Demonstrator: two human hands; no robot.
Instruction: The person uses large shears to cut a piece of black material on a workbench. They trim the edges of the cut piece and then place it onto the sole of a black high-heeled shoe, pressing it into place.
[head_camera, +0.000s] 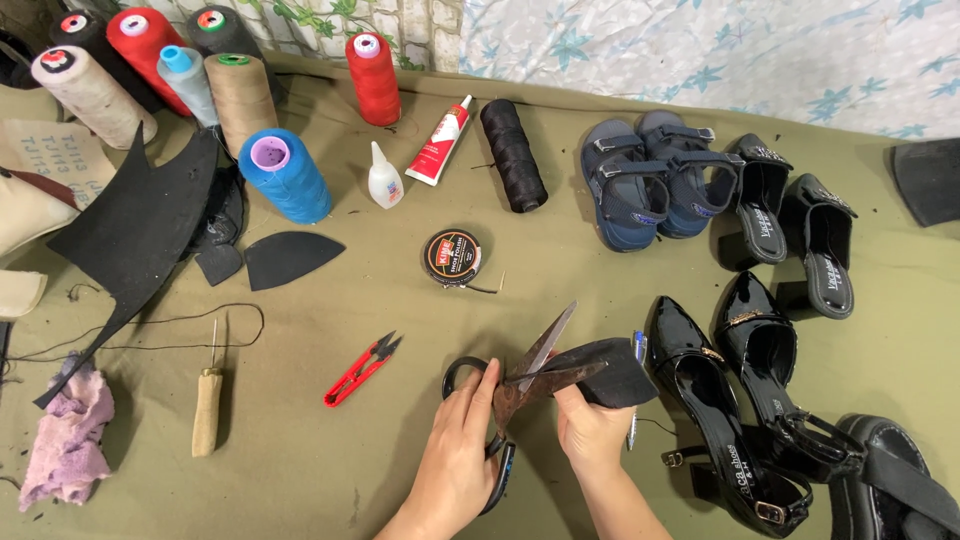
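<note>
My left hand (462, 440) grips large black-handled scissors (533, 362), blades open and pointing up to the right. My right hand (590, 425) holds a dark piece of rubber sole material (608, 372), which sits between the scissor blades. Both hands are low in the middle of the olive cloth work surface (400, 330). A pen (638, 350) lies just behind the rubber piece.
Glossy black heeled shoes (745, 400) lie right of my hands; blue sandals (650, 180) and black mules (800, 225) sit farther back. Red thread snips (360, 370), an awl (207, 405), a polish tin (452, 258), glue bottles, thread cones (285, 175) and black rubber offcuts (135, 230) lie left.
</note>
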